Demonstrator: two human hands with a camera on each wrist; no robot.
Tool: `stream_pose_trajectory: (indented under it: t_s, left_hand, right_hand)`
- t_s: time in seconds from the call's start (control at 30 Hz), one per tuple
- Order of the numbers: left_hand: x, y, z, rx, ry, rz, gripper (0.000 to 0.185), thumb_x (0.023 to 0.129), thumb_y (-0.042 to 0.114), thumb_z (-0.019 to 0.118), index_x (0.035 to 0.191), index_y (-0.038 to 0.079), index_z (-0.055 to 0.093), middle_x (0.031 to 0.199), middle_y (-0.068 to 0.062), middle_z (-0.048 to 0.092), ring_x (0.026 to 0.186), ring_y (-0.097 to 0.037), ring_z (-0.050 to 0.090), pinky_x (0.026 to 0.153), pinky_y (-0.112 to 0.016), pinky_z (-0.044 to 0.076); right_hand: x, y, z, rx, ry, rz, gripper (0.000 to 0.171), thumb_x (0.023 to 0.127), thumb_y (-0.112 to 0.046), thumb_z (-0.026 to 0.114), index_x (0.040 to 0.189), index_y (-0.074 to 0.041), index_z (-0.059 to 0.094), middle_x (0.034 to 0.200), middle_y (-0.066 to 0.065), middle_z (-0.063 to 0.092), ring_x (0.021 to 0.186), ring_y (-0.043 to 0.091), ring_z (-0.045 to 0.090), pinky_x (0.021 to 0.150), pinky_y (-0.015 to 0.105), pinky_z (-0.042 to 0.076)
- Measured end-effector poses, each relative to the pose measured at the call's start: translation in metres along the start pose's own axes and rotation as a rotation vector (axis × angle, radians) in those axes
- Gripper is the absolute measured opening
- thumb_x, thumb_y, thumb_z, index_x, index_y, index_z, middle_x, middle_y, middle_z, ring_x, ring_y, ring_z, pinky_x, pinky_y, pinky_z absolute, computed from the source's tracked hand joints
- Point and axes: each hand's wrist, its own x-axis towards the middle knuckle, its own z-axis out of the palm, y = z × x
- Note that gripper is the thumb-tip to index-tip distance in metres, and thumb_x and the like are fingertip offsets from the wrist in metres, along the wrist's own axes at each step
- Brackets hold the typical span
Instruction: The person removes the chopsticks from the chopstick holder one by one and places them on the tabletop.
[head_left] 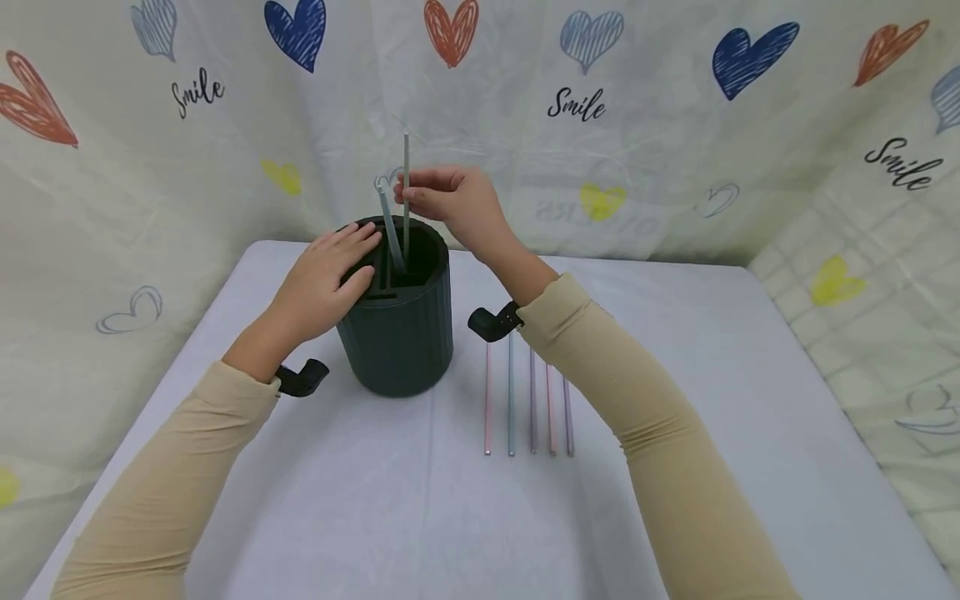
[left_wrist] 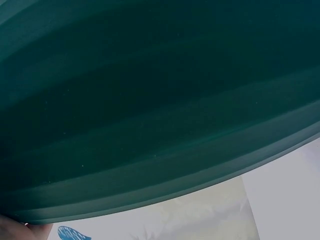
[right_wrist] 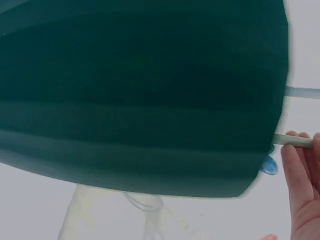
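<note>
A dark green ribbed desk organizer (head_left: 397,346) with divided compartments stands upright on the table. My left hand (head_left: 318,283) rests on its left rim and top, fingers spread and fairly straight. With thumb and fingers my right hand (head_left: 461,204) pinches a slim pale green stick (head_left: 407,154), held upright, its lower end inside the large right compartment. A light blue stick (head_left: 392,233) leans in the same compartment. In the right wrist view the fingertips grip the pale green stick (right_wrist: 295,141) just beyond the organizer's rim, while the organizer wall (right_wrist: 150,100) fills most of the picture.
Several slim sticks (head_left: 512,408) in pink, teal and purple lie side by side on the white table (head_left: 337,508), partly under the right forearm. A cream curtain (head_left: 495,142) with hearts hangs behind the table and along its sides.
</note>
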Motion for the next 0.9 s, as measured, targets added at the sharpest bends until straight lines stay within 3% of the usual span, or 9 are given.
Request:
stream_pose_trajectory:
  t_s: [0.3, 0.7, 0.9]
  left_hand:
    - [0.003, 0.0, 0.001, 0.019, 0.0, 0.011, 0.053, 0.105, 0.027, 0.039, 0.154, 0.007, 0.036, 0.163, -0.012, 0.031, 0.154, -0.033, 0.021, 0.128, -0.051, 0.011]
    - [-0.002, -0.002, 0.001, -0.001, 0.009, 0.005, 0.053, 0.106, 0.027, 0.038, 0.154, 0.007, 0.036, 0.163, -0.012, 0.031, 0.154, -0.033, 0.02, 0.128, -0.05, 0.011]
    - [-0.002, -0.001, 0.0, -0.007, 0.017, 0.007, 0.053, 0.105, 0.027, 0.039, 0.154, 0.007, 0.037, 0.162, -0.012, 0.032, 0.154, -0.033, 0.021, 0.128, -0.05, 0.011]
  right_hand:
    - [-0.007, -0.03, -0.015, 0.098, 0.103, -0.086, 0.026, 0.091, -0.002, 0.068, 0.116, 0.005, 0.072, 0.097, 0.006, 0.077, 0.094, 0.015, 0.074, 0.095, 0.032, 0.058]
    - [-0.033, -0.072, -0.034, 0.293, 0.213, -0.318, 0.025, 0.086, 0.011, 0.068, 0.111, 0.013, 0.07, 0.087, 0.009, 0.078, 0.087, 0.02, 0.076, 0.09, 0.034, 0.06]
    - [-0.055, -0.087, -0.052, 0.229, 0.224, -0.432, 0.027, 0.089, 0.01, 0.064, 0.115, 0.016, 0.067, 0.089, 0.011, 0.078, 0.088, 0.023, 0.077, 0.089, 0.034, 0.059]
